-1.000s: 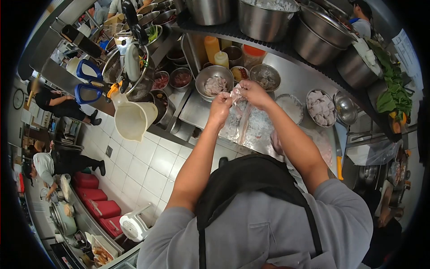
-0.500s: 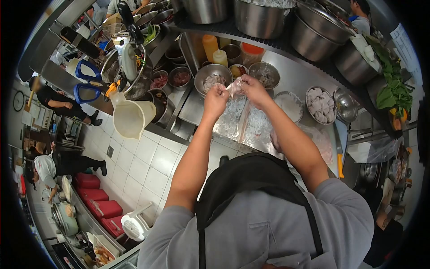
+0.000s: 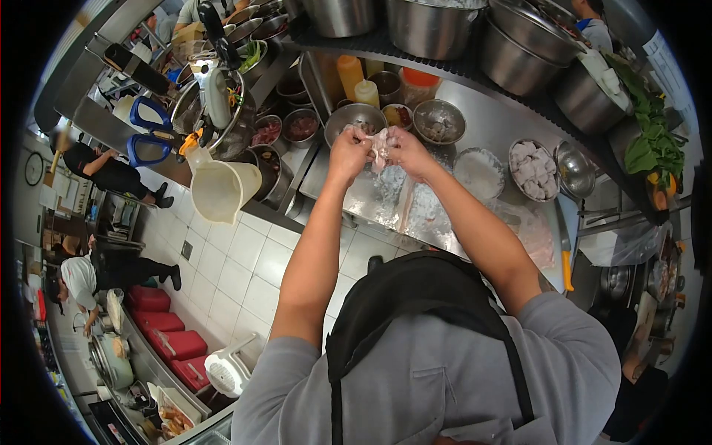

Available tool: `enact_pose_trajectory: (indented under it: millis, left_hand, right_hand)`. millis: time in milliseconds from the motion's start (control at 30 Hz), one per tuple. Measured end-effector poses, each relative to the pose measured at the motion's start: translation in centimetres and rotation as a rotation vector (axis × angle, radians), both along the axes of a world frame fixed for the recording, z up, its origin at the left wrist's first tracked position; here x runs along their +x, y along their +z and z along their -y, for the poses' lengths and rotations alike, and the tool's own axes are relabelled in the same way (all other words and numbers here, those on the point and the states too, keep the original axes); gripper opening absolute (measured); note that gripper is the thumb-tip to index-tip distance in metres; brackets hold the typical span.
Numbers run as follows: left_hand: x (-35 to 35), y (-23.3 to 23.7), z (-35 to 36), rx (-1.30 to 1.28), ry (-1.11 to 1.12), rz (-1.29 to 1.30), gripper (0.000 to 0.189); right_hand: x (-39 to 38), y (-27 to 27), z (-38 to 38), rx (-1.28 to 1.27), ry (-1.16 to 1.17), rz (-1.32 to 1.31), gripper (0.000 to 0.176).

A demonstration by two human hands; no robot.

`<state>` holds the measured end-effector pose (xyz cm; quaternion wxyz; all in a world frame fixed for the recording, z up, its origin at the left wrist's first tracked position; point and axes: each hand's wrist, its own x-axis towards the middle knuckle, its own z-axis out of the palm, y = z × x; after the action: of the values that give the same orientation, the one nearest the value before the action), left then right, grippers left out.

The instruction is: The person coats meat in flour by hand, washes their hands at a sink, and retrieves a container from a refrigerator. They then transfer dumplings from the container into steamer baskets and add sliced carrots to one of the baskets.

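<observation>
A pale, raw-looking piece of meat (image 3: 381,147) hangs between my two hands over the steel counter. My left hand (image 3: 350,154) pinches its left side, just in front of a steel bowl (image 3: 343,117) whose contents are partly hidden. On the other side, my right hand (image 3: 409,154) has its fingers closed on the same piece. Another steel bowl (image 3: 439,122) with floury pieces sits beyond my right hand. White powder lies on the counter (image 3: 378,200) below, and a dish of white powder (image 3: 478,174) stands to the right.
A bowl of pale pieces (image 3: 532,170) and an orange-handled knife (image 3: 567,256) are at the right. Large pots (image 3: 426,31) line the shelf above. A plastic pitcher (image 3: 222,191) hangs at the left. Two people (image 3: 100,167) (image 3: 78,280) stand across the tiled floor.
Both hands have shifted slightly, and my left hand now covers more of the bowl behind it. The meat between them is bunched differently and hangs lower.
</observation>
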<state>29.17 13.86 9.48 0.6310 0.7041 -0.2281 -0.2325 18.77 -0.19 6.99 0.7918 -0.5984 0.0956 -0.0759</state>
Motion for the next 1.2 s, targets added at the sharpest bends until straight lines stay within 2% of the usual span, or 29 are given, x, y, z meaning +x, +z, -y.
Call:
enact_pose_trajectory:
  millis: [33, 133, 233, 333, 433, 533, 633, 767, 833, 1133, 1200]
  left_hand:
    - [-0.2, 0.3, -0.1, -0.017, -0.005, -0.022, 0.007]
    - [0.1, -0.5, 0.0, -0.061, 0.032, -0.111, 0.008]
    - [0.2, -1.2, -0.1, -0.061, 0.045, -0.213, 0.009]
    - [-1.0, -0.4, -0.6, -0.116, 0.010, -0.313, 0.014]
    - [-1.3, -1.3, -0.6, -0.207, -0.023, -0.354, 0.017]
    - [-0.9, -2.4, -0.6, -0.350, -0.036, -0.533, 0.017]
    - [-1.1, -2.9, -0.8, -0.421, -0.157, -0.560, 0.019]
    - [-1.1, -2.6, -1.0, -0.280, -0.184, -0.576, 0.025]
    - [-1.7, -0.6, -1.2, -0.206, -0.221, -0.614, 0.026]
    - [-0.4, -2.6, -1.4, -0.160, -0.332, -0.682, 0.011]
    - [-0.5, -2.5, -1.4, -0.176, -0.338, -0.673, 0.011]
  right_hand:
    - [-0.2, 0.4, -0.3, 0.057, 0.004, -0.015, 0.035]
    - [-0.4, 1.8, -0.8, 0.005, -0.028, -0.037, 0.035]
    - [0.6, -0.5, -0.1, -0.205, -0.055, 0.018, 0.036]
    - [0.6, -1.0, 0.5, -0.243, -0.032, 0.008, 0.038]
    - [0.0, -0.1, 0.1, -0.179, -0.047, 0.024, 0.038]
    - [0.1, -0.1, 0.1, -0.145, -0.069, 0.032, 0.038]
    - [-0.1, 0.2, 0.2, -0.176, -0.087, 0.053, 0.039]
    - [-0.6, 0.6, 0.1, -0.318, -0.161, 0.083, 0.041]
    - [-0.9, 0.8, 0.5, -0.444, -0.163, 0.069, 0.042]
    - [-1.4, 0.8, 1.3, -0.440, -0.144, 0.119, 0.041]
    - [-1.5, 0.8, 1.4, -0.370, -0.122, 0.122, 0.040]
